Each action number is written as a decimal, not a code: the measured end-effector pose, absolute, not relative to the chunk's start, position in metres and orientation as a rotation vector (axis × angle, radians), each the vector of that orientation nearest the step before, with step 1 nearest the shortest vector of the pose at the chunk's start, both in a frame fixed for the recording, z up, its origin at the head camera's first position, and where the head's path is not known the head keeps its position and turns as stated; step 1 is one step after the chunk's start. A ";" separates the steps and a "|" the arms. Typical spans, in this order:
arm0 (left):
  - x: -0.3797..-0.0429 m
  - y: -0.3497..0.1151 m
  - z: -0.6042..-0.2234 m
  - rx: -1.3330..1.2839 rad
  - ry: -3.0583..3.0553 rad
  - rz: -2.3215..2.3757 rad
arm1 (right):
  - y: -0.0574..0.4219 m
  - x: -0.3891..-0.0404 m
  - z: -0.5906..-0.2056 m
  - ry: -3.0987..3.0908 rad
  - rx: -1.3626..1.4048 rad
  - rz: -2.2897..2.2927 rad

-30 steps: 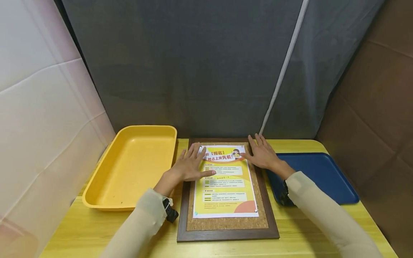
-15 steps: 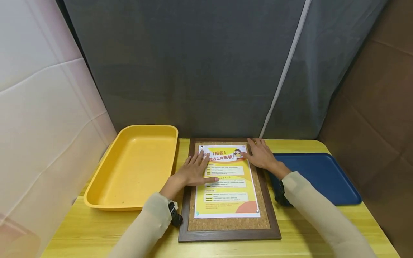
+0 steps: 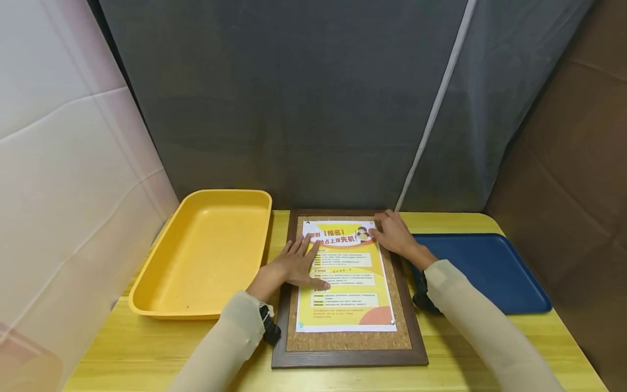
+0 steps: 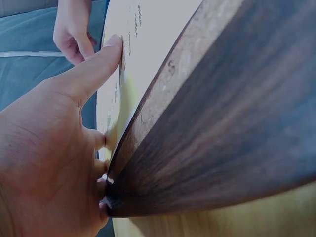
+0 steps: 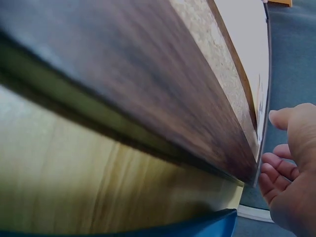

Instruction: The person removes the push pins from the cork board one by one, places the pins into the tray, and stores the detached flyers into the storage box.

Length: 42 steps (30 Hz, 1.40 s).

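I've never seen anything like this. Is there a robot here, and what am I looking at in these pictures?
No robot: these are a person's own two bare hands. The wide picture comes from a camera worn on the head, looking forward and down. The two close-ups come from cameras worn on the left and right wrists.

On the wooden table lies a framed cork board with a printed sheet on it. A yellow tray sits to its left, a blue tray to its right.

The left hand is spread over the sheet's left side. The right hand is at the board's top right corner, fingers bent; whether it holds anything, I can't tell.
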State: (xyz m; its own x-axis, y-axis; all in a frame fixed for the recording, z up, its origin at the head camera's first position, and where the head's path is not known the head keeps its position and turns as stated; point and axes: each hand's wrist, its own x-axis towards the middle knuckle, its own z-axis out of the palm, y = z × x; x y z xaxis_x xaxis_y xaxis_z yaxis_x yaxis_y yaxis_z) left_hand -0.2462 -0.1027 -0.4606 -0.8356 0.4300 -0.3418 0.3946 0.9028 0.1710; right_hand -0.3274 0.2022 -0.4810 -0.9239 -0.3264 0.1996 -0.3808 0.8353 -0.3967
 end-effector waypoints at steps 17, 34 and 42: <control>-0.247 -0.098 -0.460 0.580 2.675 0.107 | 0.204 -0.342 -0.486 -2.799 0.456 0.829; -0.249 -0.097 -0.463 0.563 2.661 0.098 | 0.201 -0.349 -0.487 -2.856 0.322 0.941; -0.256 -0.099 -0.476 0.546 2.650 0.130 | 0.199 -0.351 -0.487 -2.851 0.308 0.938</control>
